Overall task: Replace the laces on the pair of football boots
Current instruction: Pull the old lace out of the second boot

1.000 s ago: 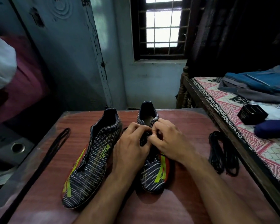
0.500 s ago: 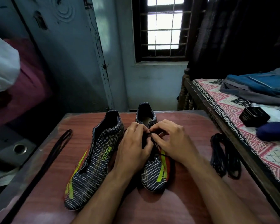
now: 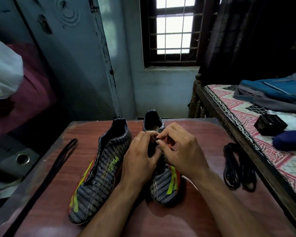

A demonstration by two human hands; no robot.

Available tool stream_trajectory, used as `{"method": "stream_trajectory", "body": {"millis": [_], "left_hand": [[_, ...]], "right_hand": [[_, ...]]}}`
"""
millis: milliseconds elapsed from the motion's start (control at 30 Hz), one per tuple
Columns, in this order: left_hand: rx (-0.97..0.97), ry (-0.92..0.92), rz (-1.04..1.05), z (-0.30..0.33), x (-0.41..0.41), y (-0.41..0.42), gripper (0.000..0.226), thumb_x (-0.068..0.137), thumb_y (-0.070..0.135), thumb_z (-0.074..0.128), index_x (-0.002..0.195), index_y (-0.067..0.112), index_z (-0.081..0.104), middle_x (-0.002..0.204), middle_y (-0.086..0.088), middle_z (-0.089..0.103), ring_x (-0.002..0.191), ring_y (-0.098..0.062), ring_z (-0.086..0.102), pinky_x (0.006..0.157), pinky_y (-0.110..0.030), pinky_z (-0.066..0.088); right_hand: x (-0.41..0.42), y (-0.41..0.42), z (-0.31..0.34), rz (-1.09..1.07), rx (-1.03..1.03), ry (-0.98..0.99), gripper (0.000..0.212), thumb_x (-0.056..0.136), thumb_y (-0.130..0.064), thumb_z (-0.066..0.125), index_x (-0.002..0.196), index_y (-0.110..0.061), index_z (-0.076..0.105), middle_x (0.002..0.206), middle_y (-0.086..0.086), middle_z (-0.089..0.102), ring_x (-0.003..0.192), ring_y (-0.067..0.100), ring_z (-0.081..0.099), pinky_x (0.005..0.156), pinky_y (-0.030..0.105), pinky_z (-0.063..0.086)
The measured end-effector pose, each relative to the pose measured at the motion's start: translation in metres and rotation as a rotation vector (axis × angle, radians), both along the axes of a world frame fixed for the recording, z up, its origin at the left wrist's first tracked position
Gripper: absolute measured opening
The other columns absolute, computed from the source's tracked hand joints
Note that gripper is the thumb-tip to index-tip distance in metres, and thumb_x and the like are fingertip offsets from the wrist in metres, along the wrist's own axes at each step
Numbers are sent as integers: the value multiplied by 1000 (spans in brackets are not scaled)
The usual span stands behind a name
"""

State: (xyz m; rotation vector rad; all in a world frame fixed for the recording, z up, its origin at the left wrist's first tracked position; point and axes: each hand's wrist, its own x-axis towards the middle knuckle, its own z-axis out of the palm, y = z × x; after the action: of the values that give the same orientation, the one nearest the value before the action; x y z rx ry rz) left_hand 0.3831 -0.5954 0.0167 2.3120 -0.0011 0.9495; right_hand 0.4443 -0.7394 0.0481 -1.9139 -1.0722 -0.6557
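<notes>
Both boots at table [image 3: 212, 134] centre, toes toward near edge. Left hand [image 3: 140, 161] and right hand [image 3: 181, 154] over right boot [image 3: 162, 190], fingertips pinching lace [image 3: 155, 140] at upper eyelets, likely working it through. Left boot [image 3: 101, 177] appears unlaced. Straight lace [image 3: 58, 161] along left edge; coiled laces [image 3: 238, 170] by right edge, probably sorted old from new.

Two dark patterned boots [image 3: 99, 182] [image 3: 164, 187] stand side by side, toes near; black laces [image 3: 238, 170] coiled right.
</notes>
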Motion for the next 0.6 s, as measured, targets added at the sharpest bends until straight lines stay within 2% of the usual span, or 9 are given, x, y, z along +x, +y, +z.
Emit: {"method": "stream_trajectory", "body": {"millis": [100, 200, 367, 433, 600], "left_hand": [[14, -35, 26, 0, 1, 1, 24, 95, 39, 55, 109, 23, 65, 103, 10, 61, 93, -14, 61, 74, -42, 54], [27, -36, 43, -1, -1, 0, 17, 95, 35, 53, 105, 24, 62, 101, 9, 60, 90, -16, 59, 69, -44, 53], [5, -39, 114, -1, -1, -3, 20, 97, 35, 44, 108, 23, 56, 107, 11, 55, 93, -15, 59, 69, -41, 53], [-37, -70, 104, 1, -2, -5, 17, 101, 38, 44, 107, 25, 53, 107, 13, 52, 91, -12, 58, 69, -38, 52], [-61, -127, 98, 4, -4, -7, 16, 106, 41, 39, 108, 28, 47, 106, 14, 48, 90, -9, 55, 66, -38, 53]], "right_hand": [[-2, 5, -1, 34, -7, -18, 7, 90, -12, 75, 93, -11, 69, 94, -4, 62, 86, 13, 62, 76, 25, 54], [-3, 7, -2, 60, -9, -12, 8, 90, -12, 76, 94, -11, 70, 95, -4, 63, 87, 13, 63, 77, 29, 55], [0, 5, -2, 103, 24, 238, 25, 86, -20, 76, 110, -20, 68, 107, -9, 62, 101, 8, 64, 86, 27, 56], [2, 5, -4, 106, 17, 272, 20, 87, -22, 74, 106, -20, 70, 107, -8, 59, 102, 8, 64, 87, 26, 57], [6, 5, -9, 81, 31, 263, 10, 91, -8, 74, 100, -13, 73, 102, -4, 58, 95, 7, 64, 83, 20, 58]]}}
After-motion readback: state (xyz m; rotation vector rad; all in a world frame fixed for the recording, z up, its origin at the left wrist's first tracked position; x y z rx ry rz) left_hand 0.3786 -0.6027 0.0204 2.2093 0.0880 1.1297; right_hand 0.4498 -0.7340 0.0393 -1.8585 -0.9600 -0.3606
